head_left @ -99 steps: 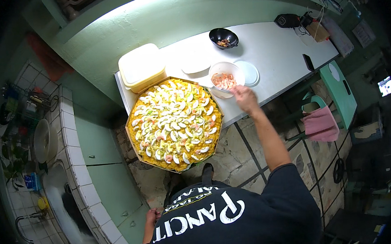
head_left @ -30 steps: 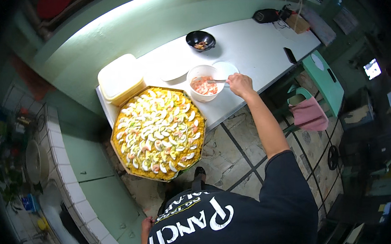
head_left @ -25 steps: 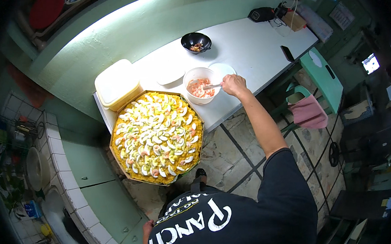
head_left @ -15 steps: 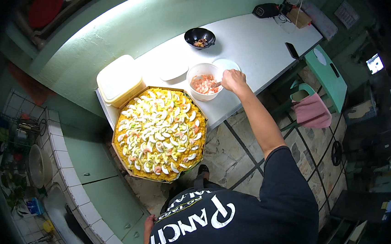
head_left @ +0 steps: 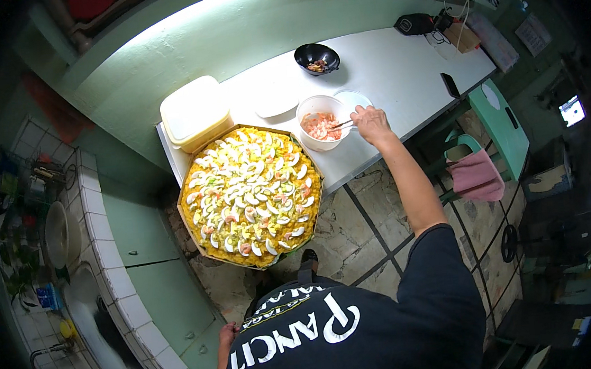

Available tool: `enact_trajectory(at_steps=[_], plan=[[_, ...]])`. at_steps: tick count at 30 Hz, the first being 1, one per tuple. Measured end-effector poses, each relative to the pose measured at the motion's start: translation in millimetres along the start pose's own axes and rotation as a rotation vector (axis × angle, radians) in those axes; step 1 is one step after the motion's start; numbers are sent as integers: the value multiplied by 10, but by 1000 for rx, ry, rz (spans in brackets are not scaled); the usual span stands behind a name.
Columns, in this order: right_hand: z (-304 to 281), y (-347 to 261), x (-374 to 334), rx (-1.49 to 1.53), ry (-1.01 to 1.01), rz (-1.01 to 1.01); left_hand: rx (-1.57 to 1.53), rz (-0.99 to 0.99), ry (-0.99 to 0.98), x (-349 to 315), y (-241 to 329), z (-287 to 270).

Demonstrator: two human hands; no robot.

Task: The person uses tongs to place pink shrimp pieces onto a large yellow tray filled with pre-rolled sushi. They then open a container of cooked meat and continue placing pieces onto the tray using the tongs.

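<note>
My right hand (head_left: 372, 124) is closed around the handle of a slim metal utensil (head_left: 343, 123). Its far end reaches into a white round tub (head_left: 318, 144) of pink peeled shrimp (head_left: 320, 125), and whether it is a spoon or a fork cannot be made out. Left of the tub lies a big octagonal tray (head_left: 182, 214) of yellow-orange noodles, topped with egg slices, chopped greens and some shrimp. My left hand (head_left: 229, 334) hangs low by my side with its fingers curled; what it may hold is hidden.
A lidded cream container (head_left: 196, 112) stands behind the tray on the white table (head_left: 397, 62). Round lids flank the tub, and a black bowl (head_left: 317, 58) with brown bits sits farther back. A phone (head_left: 449, 85) rests near the right edge. A tiled sink counter (head_left: 110, 251) runs along the left.
My right hand has drawn slightly back from over the tub, and more of the utensil shows. The whole scene has shifted a little to the right in view.
</note>
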State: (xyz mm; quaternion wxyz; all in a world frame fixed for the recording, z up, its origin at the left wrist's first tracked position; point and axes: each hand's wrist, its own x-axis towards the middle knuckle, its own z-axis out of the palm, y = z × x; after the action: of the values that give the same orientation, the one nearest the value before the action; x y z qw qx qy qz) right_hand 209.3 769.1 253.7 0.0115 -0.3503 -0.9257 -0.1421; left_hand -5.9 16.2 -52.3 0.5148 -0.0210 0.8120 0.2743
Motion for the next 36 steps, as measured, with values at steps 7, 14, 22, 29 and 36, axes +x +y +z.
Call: enact_trajectory(at_steps=[7,14,22,29,36], plan=[[-83,103,-89,42,43,24,-173,-57,-48,83,-16,45],[-18,41,-51,151,-25,235,-189,-178,-32,-45,160,71],[45,-60,-114,245,-64,289,-266,-193,-22,-136,127,106],[-223,-936,-457,914,110,213,35,16,-113,-143,251,59],[8,-2032,-591,1230,-103,93,-152,-121,-76,-110,407,117]])
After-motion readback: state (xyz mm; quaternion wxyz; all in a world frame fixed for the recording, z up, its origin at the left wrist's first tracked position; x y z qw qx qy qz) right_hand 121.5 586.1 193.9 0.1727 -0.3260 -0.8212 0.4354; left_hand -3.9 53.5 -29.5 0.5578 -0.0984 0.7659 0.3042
